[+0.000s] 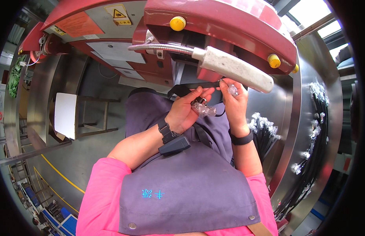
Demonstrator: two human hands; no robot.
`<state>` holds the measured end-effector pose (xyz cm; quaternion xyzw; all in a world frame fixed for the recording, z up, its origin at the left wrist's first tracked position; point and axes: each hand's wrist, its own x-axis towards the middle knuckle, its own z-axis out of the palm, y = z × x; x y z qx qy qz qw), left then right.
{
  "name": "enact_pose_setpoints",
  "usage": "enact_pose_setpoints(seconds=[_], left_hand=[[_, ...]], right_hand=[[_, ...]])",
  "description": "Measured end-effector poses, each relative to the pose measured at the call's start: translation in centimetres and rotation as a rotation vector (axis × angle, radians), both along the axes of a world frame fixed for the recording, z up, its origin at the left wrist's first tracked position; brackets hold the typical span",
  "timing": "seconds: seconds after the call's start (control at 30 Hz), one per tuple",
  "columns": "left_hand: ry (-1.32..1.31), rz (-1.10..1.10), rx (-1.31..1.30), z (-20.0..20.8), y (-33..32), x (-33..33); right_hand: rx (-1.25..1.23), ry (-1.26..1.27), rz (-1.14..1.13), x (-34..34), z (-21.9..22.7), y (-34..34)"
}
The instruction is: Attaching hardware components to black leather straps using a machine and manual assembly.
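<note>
A narrow black strap (200,85) stretches between my two hands, just below the red machine's head. My left hand (184,111) is closed on it, the thumb pressing near a fold. Under those fingers hangs a clear plastic wrap (205,109) around an end fitting, with a small metal ring partly showing. My right hand (235,105) pinches the strap's other part between thumb and fingers. Another crumpled clear plastic wrap (232,90) shows at its fingertips. A thin black loop of the strap curves below, between the hands. My fingers partly hide how the pieces join.
The red machine (218,23) with yellow knobs stands ahead. A pale padded lamp-like arm (235,69) on a flexible metal hose hangs close above my right hand. Bundled black straps (263,131) with plastic-wrapped ends lie at right, more on a metal bench (308,118). A white-topped stool (66,115) stands left.
</note>
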<state>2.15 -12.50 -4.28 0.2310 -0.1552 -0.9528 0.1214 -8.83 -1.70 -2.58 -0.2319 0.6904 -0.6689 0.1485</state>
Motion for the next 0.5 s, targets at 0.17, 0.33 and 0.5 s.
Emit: enact_pose_setpoints(seconds=[0.17, 0.33, 0.5], left_hand=[[-0.008, -0.02, 0.009, 0.1, -0.2, 0.0], [-0.003, -0.018, 0.012, 0.0, 0.0, -0.4], [-0.042, 0.003, 0.018, 0.7, 0.7, -0.7]], right_hand=[[-0.01, -0.01, -0.007, -0.3, -0.5, -0.2], [0.001, -0.036, -0.033, -0.4, -0.6, -0.1], [0.047, 0.156, -0.056, -0.5, 0.4, 1.1]])
